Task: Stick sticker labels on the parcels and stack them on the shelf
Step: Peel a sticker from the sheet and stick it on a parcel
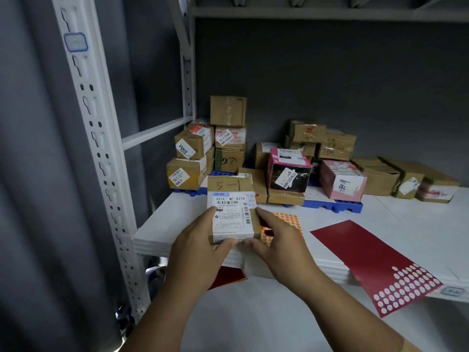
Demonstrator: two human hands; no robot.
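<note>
A white metal shelf [396, 224] with perforated uprights stands against a dark grey wall [330, 77]; a grey curtain [28, 174] hangs at the left. A second shelf board runs overhead.

At the front edge of the shelf, both hands hold one parcel [232, 212], a flat brown box. "5-1" is handwritten on its bare cardboard top, and a white shipping label with barcodes and "501E M1 A21B" covers most of the face. The left hand [196, 252] grips its left side and near edge, thumb curled onto the label; the right hand [276, 242] grips the right side, fingers curled at the near corner.

Just right of the parcel lies an orange dot sheet [289, 221], partly under the right hand. A red sheet [375, 262] of white round stickers hangs over the shelf's front edge. Another red sheet [228, 276] shows below the shelf, under the hands.

At the back, parcels are piled on blue pallets [337, 205]: roughly six in the left stack [203, 153], two pink boxes [341, 180] in the middle, and more brown ones to the right, too overlapped to count exactly.
</note>
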